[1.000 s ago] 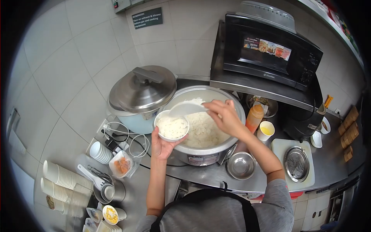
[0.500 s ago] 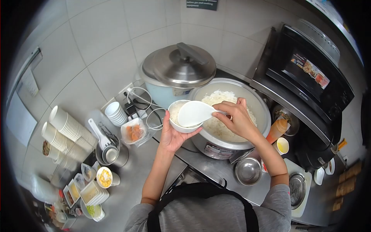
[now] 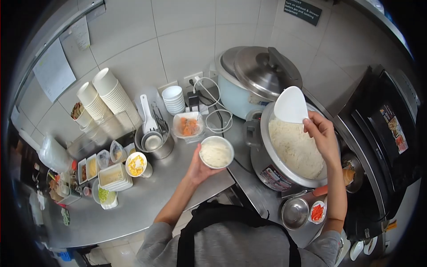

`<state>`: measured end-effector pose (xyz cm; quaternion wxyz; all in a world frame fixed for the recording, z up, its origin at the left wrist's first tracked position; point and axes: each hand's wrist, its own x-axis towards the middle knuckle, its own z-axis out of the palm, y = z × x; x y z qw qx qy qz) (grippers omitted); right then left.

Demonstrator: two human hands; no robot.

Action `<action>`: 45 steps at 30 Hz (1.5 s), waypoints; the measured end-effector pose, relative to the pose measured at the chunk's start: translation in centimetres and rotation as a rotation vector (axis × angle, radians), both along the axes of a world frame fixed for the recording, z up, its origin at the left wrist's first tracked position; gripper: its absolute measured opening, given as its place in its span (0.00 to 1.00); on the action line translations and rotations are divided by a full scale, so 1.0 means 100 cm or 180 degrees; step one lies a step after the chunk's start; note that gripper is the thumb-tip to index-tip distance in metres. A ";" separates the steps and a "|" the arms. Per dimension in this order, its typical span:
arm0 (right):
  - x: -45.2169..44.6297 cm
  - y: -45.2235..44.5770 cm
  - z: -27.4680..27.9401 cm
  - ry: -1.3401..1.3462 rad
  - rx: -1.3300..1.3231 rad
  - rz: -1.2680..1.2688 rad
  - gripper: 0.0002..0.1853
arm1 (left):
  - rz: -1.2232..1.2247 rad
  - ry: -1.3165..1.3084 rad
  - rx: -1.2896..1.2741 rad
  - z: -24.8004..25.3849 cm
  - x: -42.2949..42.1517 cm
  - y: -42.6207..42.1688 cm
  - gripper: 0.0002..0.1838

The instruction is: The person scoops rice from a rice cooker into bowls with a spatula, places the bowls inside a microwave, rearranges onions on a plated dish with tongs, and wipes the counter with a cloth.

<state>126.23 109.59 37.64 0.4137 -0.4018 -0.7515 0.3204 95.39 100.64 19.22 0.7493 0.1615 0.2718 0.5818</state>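
My left hand (image 3: 199, 167) holds a small white bowl of rice (image 3: 216, 152) from below and the left side, above the steel counter. The rice in it looks roughly level with the rim. In my right hand (image 3: 321, 133) is a white rice paddle (image 3: 291, 105), its broad blade raised over the far side of the open rice cooker. White rice (image 3: 297, 149) fills much of that cooker (image 3: 284, 179). Bowl and paddle are now well apart.
A lidded pot (image 3: 242, 93) stands behind the cooker. On the left are stacked cups (image 3: 116, 95), a steel container with utensils (image 3: 162, 149), a tray of orange pieces (image 3: 188, 126) and a corn cup (image 3: 136, 164). A steel bowl (image 3: 295, 213) sits near the front edge.
The view has swung left. The paddle has left the bowl and is now over the cooker, while my left hand has carried the bowl away from the cooker, over the counter.
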 end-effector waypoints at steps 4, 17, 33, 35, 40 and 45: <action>0.009 0.000 -0.005 -0.0216 -0.0195 -0.0104 0.12 | 0.0028 0.0410 -0.0668 -0.080 -0.037 0.000 0.37; 0.042 -0.003 -0.015 -0.0341 -0.0183 -0.0378 0.12 | -0.0209 0.1953 -0.1227 -0.107 -0.093 0.015 0.36; 0.062 -0.030 -0.003 -0.0455 0.0028 -0.0887 0.10 | 0.1745 0.8896 -0.0199 -0.086 -0.255 0.275 0.14; 0.082 -0.024 -0.014 -0.0681 0.0257 -0.1050 0.11 | 0.0813 0.8941 0.0324 -0.082 -0.283 0.287 0.10; 0.116 0.013 -0.054 -0.1909 -0.0177 -0.1398 0.12 | -0.0363 0.8509 0.0178 -0.059 -0.327 0.308 0.17; 0.129 0.045 -0.101 -0.3010 -0.0159 -0.1788 0.09 | 0.0656 0.6850 0.0892 -0.002 -0.323 0.288 0.15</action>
